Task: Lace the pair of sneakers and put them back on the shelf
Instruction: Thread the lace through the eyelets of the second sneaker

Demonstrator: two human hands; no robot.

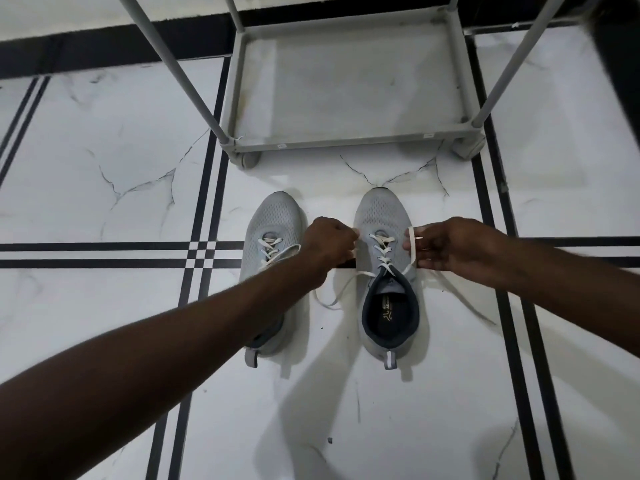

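Two grey mesh sneakers stand side by side on the floor, toes pointing away from me. The left sneaker (273,223) is partly covered by my left forearm; its white lace trails loose. The right sneaker (382,216) has a dark blue lining and a white lace (381,245) crossed through the eyelets. My left hand (329,245) pinches one lace end at the shoe's left side. My right hand (450,247) holds the other lace end, looped over its fingers, at the shoe's right side. Slack lace lies on the floor on both sides.
A grey metal shelf rack (346,140) on small wheels stands just beyond the shoes, with slanted posts (173,64) rising toward me. The floor is white marble tile (104,168) with black stripes. A dark wall base runs along the back.
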